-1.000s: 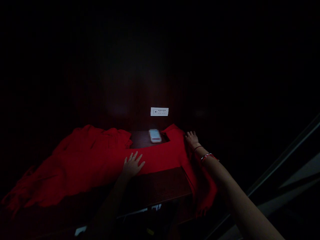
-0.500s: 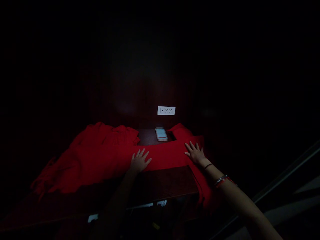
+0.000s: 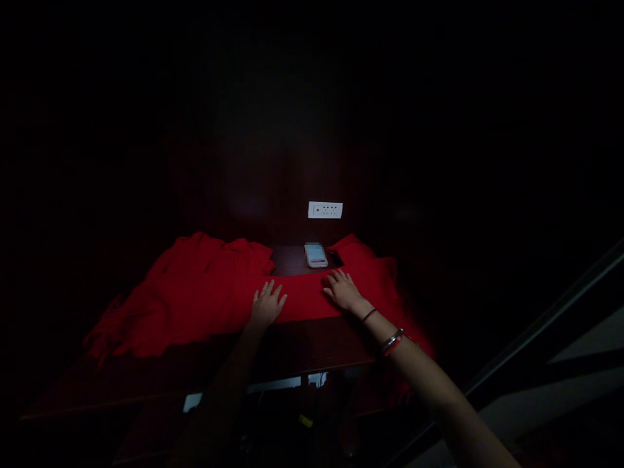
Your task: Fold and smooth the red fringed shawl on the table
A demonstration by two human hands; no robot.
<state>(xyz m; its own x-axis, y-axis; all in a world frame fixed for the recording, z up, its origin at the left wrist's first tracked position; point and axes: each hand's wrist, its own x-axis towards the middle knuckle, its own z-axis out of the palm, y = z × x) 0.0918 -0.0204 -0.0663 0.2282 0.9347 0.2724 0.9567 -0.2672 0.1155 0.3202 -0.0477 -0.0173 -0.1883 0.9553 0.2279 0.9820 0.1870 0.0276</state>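
A long red cloth with fringed ends, like a scarf or shawl [image 3: 195, 305], lies across a dark wooden table [image 3: 302, 348]. Its left part is wide and rumpled, its middle a flatter band, and its right part hangs over the table's edge into shadow. My left hand [image 3: 267, 304] rests on the middle of the band, fingers spread. To the right of it my right hand [image 3: 344, 291] lies palm down on the same band, fingers a little apart. Neither hand grips the cloth.
A phone [image 3: 316, 256] with a lit screen lies behind the band, near the wall. Above it a white socket panel [image 3: 325, 210] is fixed to the dark wall. Pale things and a small yellow object [image 3: 305, 421] show below the table. Much of the room is too dark to make out.
My right hand has slid left along the red cloth, closer to my left hand. My left hand has hardly moved. The view has shifted slightly.
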